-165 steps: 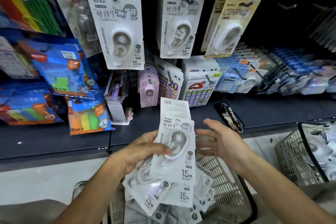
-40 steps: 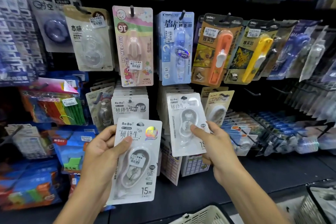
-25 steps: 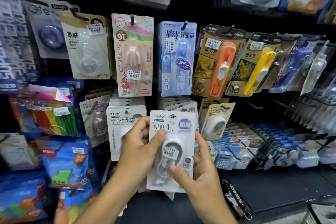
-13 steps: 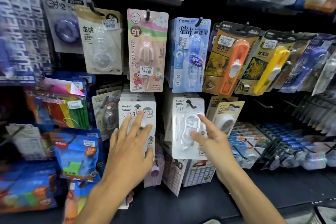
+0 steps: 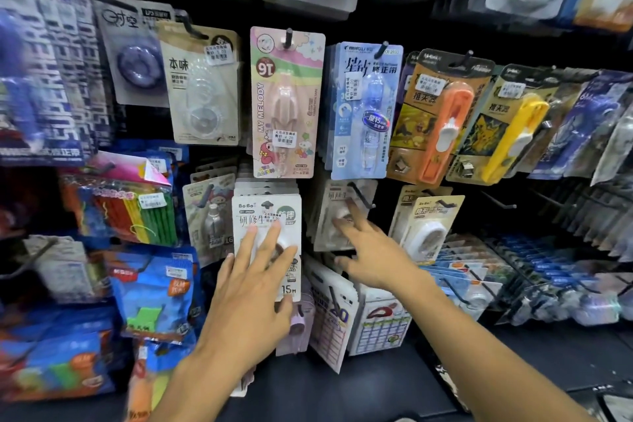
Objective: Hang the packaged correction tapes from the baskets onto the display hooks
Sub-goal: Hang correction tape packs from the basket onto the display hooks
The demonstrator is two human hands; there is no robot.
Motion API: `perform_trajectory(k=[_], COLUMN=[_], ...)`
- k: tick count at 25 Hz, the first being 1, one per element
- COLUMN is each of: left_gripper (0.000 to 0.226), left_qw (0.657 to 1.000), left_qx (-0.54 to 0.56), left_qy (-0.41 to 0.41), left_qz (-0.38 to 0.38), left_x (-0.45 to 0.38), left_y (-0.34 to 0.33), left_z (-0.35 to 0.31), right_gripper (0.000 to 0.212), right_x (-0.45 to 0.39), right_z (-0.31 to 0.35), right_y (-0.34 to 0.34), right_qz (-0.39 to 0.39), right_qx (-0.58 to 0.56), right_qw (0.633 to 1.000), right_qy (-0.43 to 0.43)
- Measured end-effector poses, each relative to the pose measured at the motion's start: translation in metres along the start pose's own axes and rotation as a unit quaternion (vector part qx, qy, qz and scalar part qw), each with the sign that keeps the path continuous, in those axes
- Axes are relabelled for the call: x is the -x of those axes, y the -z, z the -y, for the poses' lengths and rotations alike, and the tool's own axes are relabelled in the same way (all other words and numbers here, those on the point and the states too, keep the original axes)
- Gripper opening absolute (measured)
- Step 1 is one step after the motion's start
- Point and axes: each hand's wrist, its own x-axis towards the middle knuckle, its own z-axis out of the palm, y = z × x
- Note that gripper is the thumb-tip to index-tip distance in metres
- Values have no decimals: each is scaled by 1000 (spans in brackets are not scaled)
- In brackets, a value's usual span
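Note:
A stack of white BoBo correction tape packs [image 5: 265, 216] hangs on a hook at centre. My left hand [image 5: 255, 279] lies flat on the front pack with straight fingers. To its right a second stack of white packs [image 5: 334, 212] hangs pushed back along a black display hook [image 5: 361, 197]. My right hand [image 5: 368, 250] touches that stack with straight fingertips. Neither hand holds a pack. The baskets are out of view.
Above hang a pink My Melody tape pack [image 5: 286, 103], a blue tape pack [image 5: 364, 110] and orange and yellow packs [image 5: 442, 120]. A beige tape pack [image 5: 428, 226] hangs to the right. Blue bags [image 5: 150, 284] crowd the left. A dark shelf [image 5: 359, 384] runs below.
The pack I held a second ago now hangs on the display. My right hand has pushed the right-hand stack back along its hook; my left hand stays flat on the left stack.

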Motion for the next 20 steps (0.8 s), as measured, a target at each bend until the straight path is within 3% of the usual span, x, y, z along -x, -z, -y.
perform_trajectory(k=[3, 8, 10, 12, 14, 15, 17, 18, 19, 20], left_gripper=[75, 75, 76, 74, 61, 52, 42, 44, 47, 49], left_qw=[1000, 999, 995, 996, 994, 973, 888, 841, 804, 778], left_qx=[1, 5, -9, -28, 17, 49, 68, 50, 26, 10], left_qy=[-12, -27, -33, -44, -48, -38, -26, -12, 7, 25], left_qz=[-2, -47, -95, -66, 101, 222, 455, 538, 594, 627], left_x=[0, 12, 29, 49, 77, 94, 141, 164, 183, 196], left_y=[-6, -18, -35, -65, -108, -132, -181, -200, -214, -226], left_z=[3, 1, -5, -12, -15, -13, -3, 4, 11, 18], right_gripper=[77, 74, 71, 61, 49, 50, 59, 63, 66, 68], right_x=[-11, 38, 92, 155, 216, 238, 275, 286, 292, 292], right_z=[4, -1, -12, -22, -34, -39, -47, -52, -54, -57], right_y=[-6, -59, -116, -182, -242, -266, -305, -320, -331, -339], right_qz=[-8, -103, -59, 50, 199, 293, 474, 521, 517, 461], right_qx=[5, -59, -99, -146, -160, -150, -126, -124, -129, -129], right_qw=[1000, 993, 993, 986, 961, 936, 858, 828, 826, 854], right_qy=[0, 23, -10, -59, -103, -123, -151, -165, -185, -205])
